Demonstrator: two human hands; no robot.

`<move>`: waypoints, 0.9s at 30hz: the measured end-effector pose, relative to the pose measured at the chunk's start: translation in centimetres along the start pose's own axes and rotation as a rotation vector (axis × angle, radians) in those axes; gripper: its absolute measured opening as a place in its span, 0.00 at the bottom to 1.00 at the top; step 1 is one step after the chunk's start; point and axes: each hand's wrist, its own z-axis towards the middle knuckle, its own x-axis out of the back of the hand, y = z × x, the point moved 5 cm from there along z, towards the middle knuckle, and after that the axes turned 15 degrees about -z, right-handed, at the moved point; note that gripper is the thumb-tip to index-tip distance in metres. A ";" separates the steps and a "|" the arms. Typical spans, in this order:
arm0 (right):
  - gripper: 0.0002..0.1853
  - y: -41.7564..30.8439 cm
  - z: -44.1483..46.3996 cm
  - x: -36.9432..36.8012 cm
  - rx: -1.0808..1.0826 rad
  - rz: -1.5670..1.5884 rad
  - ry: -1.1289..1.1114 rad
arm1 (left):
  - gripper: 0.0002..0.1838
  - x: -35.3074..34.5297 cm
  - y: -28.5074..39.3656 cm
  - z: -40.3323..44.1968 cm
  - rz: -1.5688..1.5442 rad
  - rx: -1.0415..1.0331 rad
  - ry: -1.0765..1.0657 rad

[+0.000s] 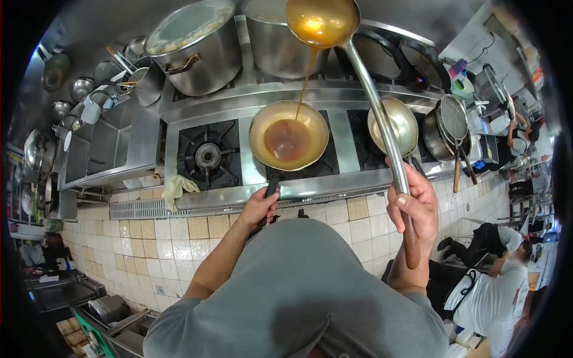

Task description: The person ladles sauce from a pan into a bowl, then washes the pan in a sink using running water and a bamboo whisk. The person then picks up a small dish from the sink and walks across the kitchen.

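Observation:
My left hand (259, 206) is wrapped round the black handle of a frying pan (258, 134) on the middle burner. Brown liquid (286, 141) lies in the pan's centre. In my right hand (413, 201) is the long handle of a large metal ladle (376, 95), raised above the stove. Amber liquid shows in the ladle's bowl, and a thin stream (305, 83) runs from it down into the pan.
Two large stockpots (209, 65) stand behind the pan. A bare burner (208, 156) is on the left, with a cloth (177, 190) at the stove's edge. Another pan (401, 122) and a saucepan with a strainer (453, 116) are at right. A person (489, 292) is at lower right.

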 end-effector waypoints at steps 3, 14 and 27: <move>0.36 0.5 -0.7 0.0 -0.021 -0.057 0.056 | 0.12 0.5 -0.6 0.5 0.021 -0.014 -0.011; 0.34 9.0 -1.9 1.9 -0.383 -0.427 0.078 | 0.13 0.6 -3.6 3.3 0.093 0.025 -0.035; 0.22 20.7 1.4 3.8 -0.207 -0.807 0.127 | 0.15 2.7 -3.3 5.3 0.219 0.061 -0.046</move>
